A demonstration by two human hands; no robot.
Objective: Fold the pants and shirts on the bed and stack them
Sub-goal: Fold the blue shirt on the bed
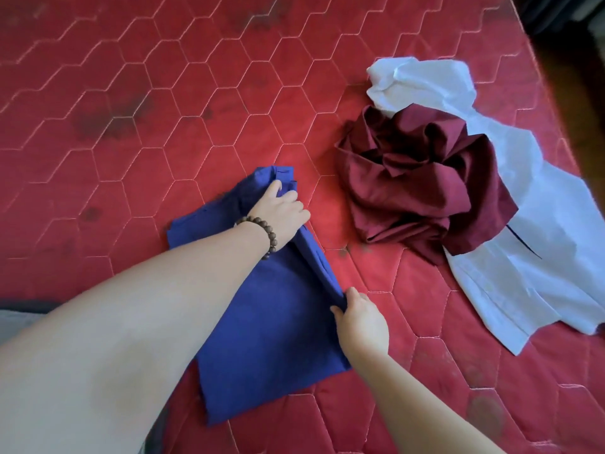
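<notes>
A blue garment (268, 339) lies partly folded on the red quilted mattress (163, 109), near the front middle. My left hand (278, 208), with a bead bracelet on the wrist, grips the garment's far end, fingers curled into the cloth. My right hand (360, 319) pinches the right edge of the blue garment where a fold runs along it. A crumpled maroon garment (422, 185) sits in a heap to the right. It rests partly on a white shirt (530, 273) that is spread out unfolded.
The mattress's right edge (556, 103) runs diagonally at the upper right, with dark floor beyond it. The mattress stretches bare to the left and far side, with a few dark stains.
</notes>
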